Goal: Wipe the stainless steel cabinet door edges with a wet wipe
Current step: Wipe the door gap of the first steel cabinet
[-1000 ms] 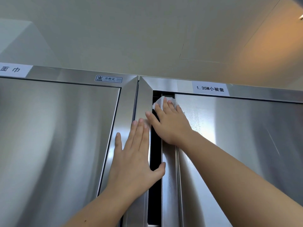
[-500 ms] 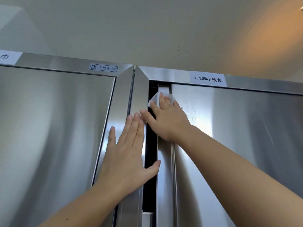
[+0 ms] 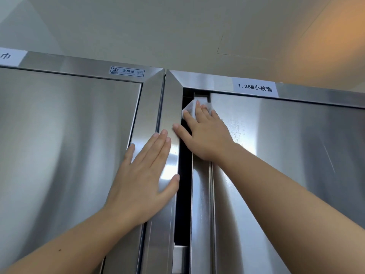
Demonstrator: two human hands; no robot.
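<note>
Two stainless steel cabinets stand side by side. The right cabinet door (image 3: pixel 286 165) is slightly ajar, with a dark gap along its left edge (image 3: pixel 200 194). My right hand (image 3: pixel 207 133) presses a white wet wipe (image 3: pixel 190 108) flat against the top of that door edge, near the upper corner. Only part of the wipe shows past my fingertips. My left hand (image 3: pixel 146 178) lies flat with fingers spread on the vertical frame (image 3: pixel 167 107) between the two cabinets, thumb at the gap.
The left cabinet door (image 3: pixel 65 155) is closed. A white label (image 3: pixel 255 87) sits on the top frame of the right cabinet and a small sticker (image 3: pixel 127 71) on the left one. The pale ceiling (image 3: pixel 177 32) is close above. A shelf edge (image 3: pixel 180 254) shows low in the gap.
My right hand and the wipe have slid up the door edge toward the top corner. My left hand keeps its place on the frame. The view has tilted a little.
</note>
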